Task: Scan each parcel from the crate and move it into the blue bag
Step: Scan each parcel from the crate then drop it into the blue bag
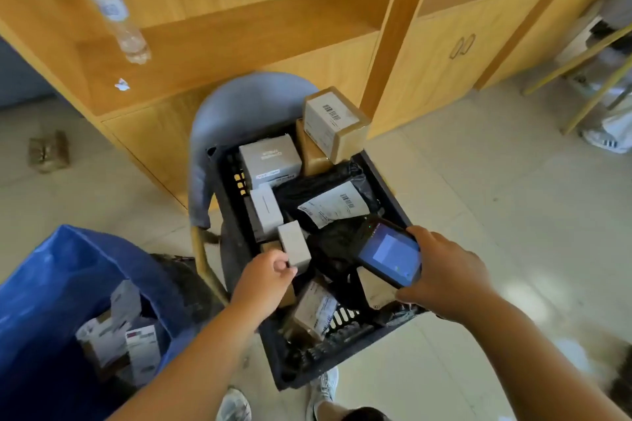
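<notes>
Small grey box (pixel 294 244): 1 parcel, upright at the crate's near-left side, beside black mailers (pixel 301 190). Blue bag (pixel 51 284): far left on the floor, several parcels already inside. Left hand (pixel 270 275): grip pinched on the box's lower end. Crate (pixel 393 196): black, set on a chair (pixel 239 102). Scanner (pixel 390 253): in the right hand (pixel 444 270), grip wrapped round its edges. Handling, judged: light, stiff card, smooth faces; hold across 2 opposite sides.
</notes>
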`<state>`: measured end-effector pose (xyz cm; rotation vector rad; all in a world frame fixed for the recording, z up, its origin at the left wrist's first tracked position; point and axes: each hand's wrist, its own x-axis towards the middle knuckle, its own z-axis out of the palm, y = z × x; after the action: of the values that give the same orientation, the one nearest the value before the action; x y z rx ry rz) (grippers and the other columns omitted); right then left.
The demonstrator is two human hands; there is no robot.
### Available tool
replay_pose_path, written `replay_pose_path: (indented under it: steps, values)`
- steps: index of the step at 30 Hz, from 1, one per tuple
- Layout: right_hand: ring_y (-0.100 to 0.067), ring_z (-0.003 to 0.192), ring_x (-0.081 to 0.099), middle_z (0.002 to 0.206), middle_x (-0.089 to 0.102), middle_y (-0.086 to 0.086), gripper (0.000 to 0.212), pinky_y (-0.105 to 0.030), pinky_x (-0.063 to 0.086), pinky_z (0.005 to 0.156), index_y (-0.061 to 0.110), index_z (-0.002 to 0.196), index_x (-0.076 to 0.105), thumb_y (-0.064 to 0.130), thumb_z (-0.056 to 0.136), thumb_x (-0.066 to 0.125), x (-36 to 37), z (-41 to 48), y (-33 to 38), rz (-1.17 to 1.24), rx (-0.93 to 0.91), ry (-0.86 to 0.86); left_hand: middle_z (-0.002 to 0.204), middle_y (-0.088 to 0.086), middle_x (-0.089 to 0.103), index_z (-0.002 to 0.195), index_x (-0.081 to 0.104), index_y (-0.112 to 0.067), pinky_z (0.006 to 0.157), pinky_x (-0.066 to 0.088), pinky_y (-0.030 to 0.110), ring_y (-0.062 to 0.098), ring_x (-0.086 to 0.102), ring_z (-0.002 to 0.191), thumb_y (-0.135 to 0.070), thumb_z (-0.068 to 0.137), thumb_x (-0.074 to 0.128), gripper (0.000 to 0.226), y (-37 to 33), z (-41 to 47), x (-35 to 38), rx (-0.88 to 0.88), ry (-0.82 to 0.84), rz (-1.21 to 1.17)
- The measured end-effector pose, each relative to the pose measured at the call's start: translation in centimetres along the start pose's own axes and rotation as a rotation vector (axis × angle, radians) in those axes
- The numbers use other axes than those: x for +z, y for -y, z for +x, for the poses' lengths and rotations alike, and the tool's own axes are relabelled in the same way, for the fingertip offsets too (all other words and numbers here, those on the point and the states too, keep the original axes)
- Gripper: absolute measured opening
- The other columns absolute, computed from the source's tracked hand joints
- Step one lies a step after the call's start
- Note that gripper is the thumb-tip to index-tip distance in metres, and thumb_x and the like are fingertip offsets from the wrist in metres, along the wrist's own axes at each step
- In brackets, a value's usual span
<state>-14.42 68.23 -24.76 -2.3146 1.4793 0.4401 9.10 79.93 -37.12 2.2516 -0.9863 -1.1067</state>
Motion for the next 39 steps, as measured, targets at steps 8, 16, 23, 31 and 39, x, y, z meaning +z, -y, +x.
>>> replay_pose_path:
  steps: [8, 16, 23, 31, 39]
  values:
    - [-0.013, 0.083, 0.048, 0.096, 0.048, 0.01, 0.081, -0.029, 0.041, 0.066, 0.033, 0.127, 0.031, 0.049, 0.06, 0.074, 1.0, 2.8, -4.9, 0.03, 0.067, 0.013, 0.135, 0.015, 0.032, 0.144, 0.028, -0.014, 0.092, 0.043, 0.036, 0.033, 0.047, 0.117, -0.039, 0.09, 0.06, 0.068, -0.7, 6.9, 5.0, -0.11, 0.018, 0.352]
    - [-0.012, 0.082, 0.048, 0.097, 0.049, 0.011, 0.081, -0.03, 0.047, 0.068, 0.035, 0.127, 0.028, 0.053, 0.06, 0.071, 2.1, 5.4, -5.4, 0.016, 0.003, 0.022, 0.146, 0.027, 0.028, 0.148, 0.004, 0.001, 0.1, 0.042, 0.047, 0.04, 0.039, 0.129, -0.05, 0.085, 0.062, 0.099, -0.2, 10.7, 8.5, -0.352, -0.006, 0.225]
    - [-0.01, 0.084, 0.047, 0.098, 0.048, 0.012, 0.082, -0.029, 0.047, 0.07, 0.036, 0.124, 0.024, 0.054, 0.06, 0.071, 2.8, 5.5, -5.4, 0.02, -0.023, 0.032, 0.137, 0.026, 0.037, 0.14, 0.021, 0.01, 0.092, 0.046, 0.039, 0.038, 0.044, 0.122, -0.029, 0.079, 0.073, 0.089, 0.0, 10.3, 8.3, -0.415, -0.087, 0.132]
    - [-0.014, 0.091, 0.049, 0.105, 0.049, 0.007, 0.085, -0.032, 0.048, 0.075, 0.032, 0.13, 0.024, 0.054, 0.063, 0.071, 2.4, 4.2, -3.9, 0.041, -0.023, 0.037, 0.111, 0.017, 0.056, 0.118, 0.049, 0.0, 0.072, 0.051, 0.04, 0.033, 0.058, 0.095, -0.032, 0.074, 0.072, 0.058, -0.9, 6.4, 3.7, -0.334, -0.165, 0.051]
    - [-0.016, 0.098, 0.051, 0.117, 0.05, 0.006, 0.092, -0.034, 0.047, 0.08, 0.028, 0.137, 0.025, 0.049, 0.063, 0.074, 2.0, 2.8, -1.2, 0.117, -0.027, 0.006, 0.114, 0.003, 0.064, 0.127, 0.047, -0.018, 0.07, 0.054, 0.036, 0.021, 0.061, 0.095, -0.037, 0.079, 0.068, 0.056, -1.3, 0.7, -1.9, -0.182, -0.237, -0.035]
